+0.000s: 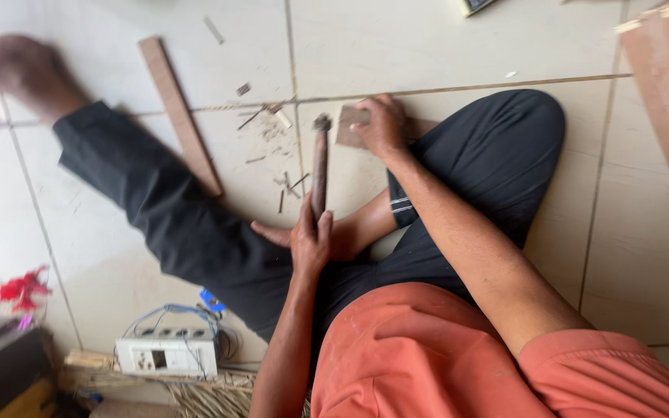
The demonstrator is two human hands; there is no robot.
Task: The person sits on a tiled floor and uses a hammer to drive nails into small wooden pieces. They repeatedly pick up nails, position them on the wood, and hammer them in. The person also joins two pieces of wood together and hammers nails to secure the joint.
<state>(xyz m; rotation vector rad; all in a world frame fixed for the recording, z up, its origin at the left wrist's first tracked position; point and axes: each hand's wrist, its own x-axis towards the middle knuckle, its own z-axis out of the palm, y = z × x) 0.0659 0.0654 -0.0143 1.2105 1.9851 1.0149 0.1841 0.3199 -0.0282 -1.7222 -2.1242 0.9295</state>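
Left hand (pixel 310 240) gripped the wooden handle of a metal-headed hammer (pixel 320 166); right hand (pixel 382 125) pressed a small flat wood piece (pixel 350 124) on glossy tiled floor (pixel 443 46), splinters nearby.

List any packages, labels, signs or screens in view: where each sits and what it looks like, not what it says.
No clear packages, signs or screens.
White socket box: floor at lower left, rectangular, small dark window on its face, blue and white wires looped behind it.
Dark-edged object: top edge of the view, cut off; too little shows to tell what it is.
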